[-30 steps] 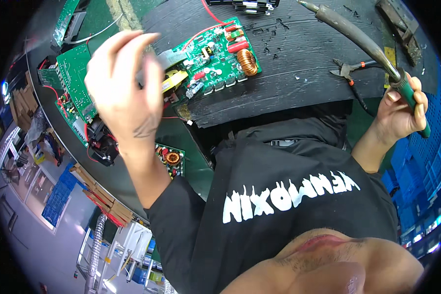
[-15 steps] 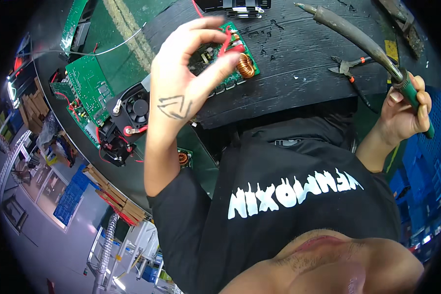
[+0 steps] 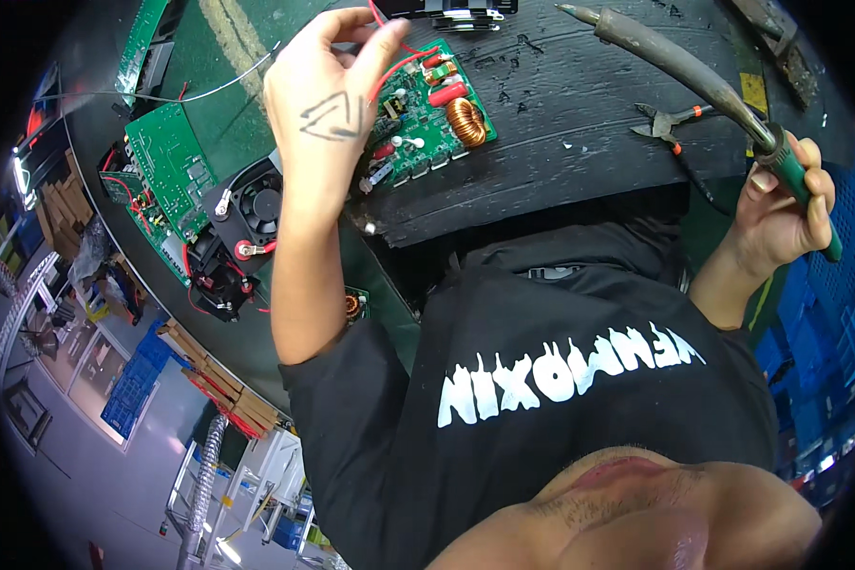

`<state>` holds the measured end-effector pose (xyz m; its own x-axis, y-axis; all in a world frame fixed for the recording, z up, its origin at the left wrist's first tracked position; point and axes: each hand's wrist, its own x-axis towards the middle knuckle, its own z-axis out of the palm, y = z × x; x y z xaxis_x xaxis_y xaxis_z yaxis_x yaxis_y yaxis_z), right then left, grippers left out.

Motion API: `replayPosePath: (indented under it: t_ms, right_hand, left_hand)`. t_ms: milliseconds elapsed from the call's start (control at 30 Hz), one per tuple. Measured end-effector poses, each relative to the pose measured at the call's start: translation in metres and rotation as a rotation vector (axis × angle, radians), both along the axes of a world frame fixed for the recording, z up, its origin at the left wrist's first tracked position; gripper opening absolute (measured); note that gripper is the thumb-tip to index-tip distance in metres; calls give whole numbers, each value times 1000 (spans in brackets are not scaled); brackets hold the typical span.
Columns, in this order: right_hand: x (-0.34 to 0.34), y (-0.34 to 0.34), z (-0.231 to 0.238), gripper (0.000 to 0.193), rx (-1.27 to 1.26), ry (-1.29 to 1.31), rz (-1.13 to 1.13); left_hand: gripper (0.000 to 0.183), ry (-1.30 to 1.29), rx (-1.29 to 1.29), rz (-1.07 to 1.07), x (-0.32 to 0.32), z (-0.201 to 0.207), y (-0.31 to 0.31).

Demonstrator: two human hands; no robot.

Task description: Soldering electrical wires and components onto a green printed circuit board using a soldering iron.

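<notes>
The work appears to me only partly advanced. The green rectangular circuit board [image 3: 429,133] lies component side up on the black, scratched bench [image 3: 560,176], and it already carries its parts, among them a thick ring coil of copper wire [image 3: 466,123] and a red cylinder-shaped component [image 3: 447,93]. Thin red wires [image 3: 408,59] run over its upper part toward the left hand [image 3: 328,100]; whether their ends are already joined, I cannot tell. The two hands are well apart. The left hand is at the upper left edge of the board, thumb and fingers bent near a red wire, but I cannot tell whether they pinch it. The right hand [image 3: 779,204] is wrapped firmly around the green handle of a long soldering iron with grey metal barrel [image 3: 679,68], whose tip is in free air, apart from the board, so any soldering which remains is, I judge, not under way. Compared with half a second ago, the left hand has moved to the left, leaving the coil and red component uncovered, while the right hand has hardly changed.
</notes>
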<state>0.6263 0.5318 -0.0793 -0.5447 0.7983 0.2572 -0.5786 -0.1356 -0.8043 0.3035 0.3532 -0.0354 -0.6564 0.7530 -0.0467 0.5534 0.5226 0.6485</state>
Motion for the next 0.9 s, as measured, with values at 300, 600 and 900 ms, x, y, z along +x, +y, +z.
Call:
replayPosePath:
  t_ms: [300,600,900]
  right_hand:
    - [2,1,-2,33,-21,21,41]
    - [-4,1,0,33,14,17,49]
    - [-7,-5,2,32,-23,22,62]
  left_hand:
    - [8,223,277,-369,-19,-10,-32]
    - [27,503,216,-700,-16,-2,-36]
    - [33,463,351,-560,8,-17,-13]
